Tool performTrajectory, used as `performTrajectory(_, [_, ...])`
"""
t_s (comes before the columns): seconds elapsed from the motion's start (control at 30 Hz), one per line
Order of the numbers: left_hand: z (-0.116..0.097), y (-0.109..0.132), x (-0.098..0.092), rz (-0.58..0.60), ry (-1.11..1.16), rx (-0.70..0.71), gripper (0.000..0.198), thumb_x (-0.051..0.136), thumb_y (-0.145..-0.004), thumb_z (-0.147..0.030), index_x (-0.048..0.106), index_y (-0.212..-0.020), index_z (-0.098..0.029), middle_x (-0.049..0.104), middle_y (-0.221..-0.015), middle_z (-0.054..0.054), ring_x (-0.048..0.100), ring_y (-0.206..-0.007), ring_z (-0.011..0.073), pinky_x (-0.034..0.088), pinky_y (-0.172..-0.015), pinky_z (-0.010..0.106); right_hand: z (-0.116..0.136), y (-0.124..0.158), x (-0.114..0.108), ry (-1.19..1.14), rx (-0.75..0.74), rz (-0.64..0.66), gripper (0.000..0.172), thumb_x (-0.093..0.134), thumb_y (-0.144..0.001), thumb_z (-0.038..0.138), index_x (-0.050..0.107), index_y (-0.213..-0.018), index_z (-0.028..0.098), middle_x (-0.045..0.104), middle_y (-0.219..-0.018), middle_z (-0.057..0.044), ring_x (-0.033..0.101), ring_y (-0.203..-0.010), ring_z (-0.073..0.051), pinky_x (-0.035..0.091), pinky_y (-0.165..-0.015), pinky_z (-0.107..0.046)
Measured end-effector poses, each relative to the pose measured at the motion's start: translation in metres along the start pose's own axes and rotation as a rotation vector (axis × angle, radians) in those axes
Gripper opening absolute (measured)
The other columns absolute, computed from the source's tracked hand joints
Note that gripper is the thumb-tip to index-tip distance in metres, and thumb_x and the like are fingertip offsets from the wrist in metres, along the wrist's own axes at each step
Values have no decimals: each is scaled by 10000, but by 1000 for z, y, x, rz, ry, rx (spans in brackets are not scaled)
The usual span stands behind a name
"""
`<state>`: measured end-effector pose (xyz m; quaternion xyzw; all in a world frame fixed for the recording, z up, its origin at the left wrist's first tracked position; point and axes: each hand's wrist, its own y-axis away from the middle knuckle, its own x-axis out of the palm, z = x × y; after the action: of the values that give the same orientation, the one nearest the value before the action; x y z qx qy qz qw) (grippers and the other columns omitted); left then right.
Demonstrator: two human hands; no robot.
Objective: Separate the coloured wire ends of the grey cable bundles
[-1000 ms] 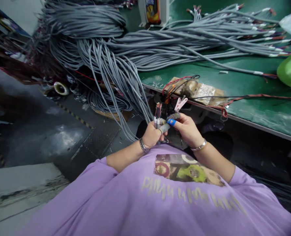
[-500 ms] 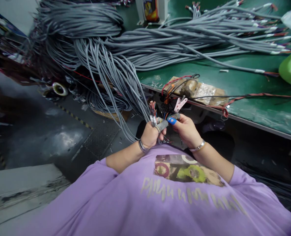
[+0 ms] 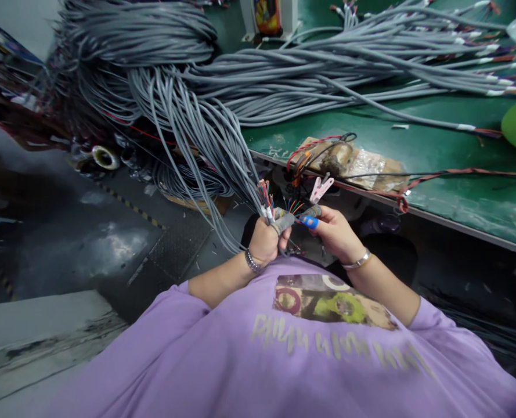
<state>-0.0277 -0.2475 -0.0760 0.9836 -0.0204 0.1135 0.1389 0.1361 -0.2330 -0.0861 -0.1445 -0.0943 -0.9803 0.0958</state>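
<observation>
My left hand (image 3: 270, 237) is closed around the ends of several grey cables (image 3: 235, 157). Above its fist stick up stripped wire ends (image 3: 264, 194) with white bands. Tape-like wraps cover the thumb and a finger of this hand. From the grip a fan of thin coloured wires (image 3: 293, 206) points toward the right. My right hand (image 3: 331, 229) pinches at these wires, with a blue cover on its thumb and a grey wrap on a finger. Exactly which wire sits in the pinch is too small to make out.
A pink clip (image 3: 321, 189) stands at the table edge beside a taped piece of cardboard (image 3: 373, 168) with red and black leads. Thick bundles of grey cable (image 3: 284, 75) cover the green table (image 3: 453, 145). More coiled cable (image 3: 192, 180) lies below on the left.
My right hand has moved slightly right, away from the left. The coloured wires between the hands now fan out more visibly. My left hand keeps its grip on the cables.
</observation>
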Motion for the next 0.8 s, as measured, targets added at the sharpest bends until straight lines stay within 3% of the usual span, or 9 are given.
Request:
performTrajectory(0.17, [-10, -1, -1, 99, 17, -68, 424, 773, -696, -485, 469, -648, -194, 473, -454, -81, 346, -303, 31, 217, -322, 192, 1, -11, -21, -198, 61, -41, 544, 766, -668, 716, 618, -730, 197, 572, -656, 14, 441, -538, -92, 369, -528, -251])
performTrajectory(0.33, [-27, -2, 4, 247, -11, -166, 472, 809, -629, -543, 501, -638, -186, 456, -431, -73, 317, -287, 26, 221, -295, 183, 13, -32, -19, -170, 87, -85, 696, 563, -697, 894, 630, -805, 210, 616, -702, -18, 482, -546, -112, 382, -504, -258])
performTrajectory(0.5, [-31, -9, 7, 319, -7, -191, 468, 820, -620, -540, 528, -641, -174, 455, -422, -66, 319, -278, 29, 218, -284, 180, 16, -43, -10, -191, 35, -93, 692, 619, -666, 882, 643, -804, 204, 640, -711, -22, 528, -585, -119, 431, -538, -253])
performTrajectory(0.8, [-28, -15, 11, 350, -27, -220, 472, 821, -634, -528, 497, -638, -183, 447, -422, -70, 312, -279, 26, 215, -293, 175, 14, -39, 5, -287, 45, -186, 680, 666, -664, 845, 679, -887, 202, 650, -744, -21, 560, -647, -143, 452, -588, -278])
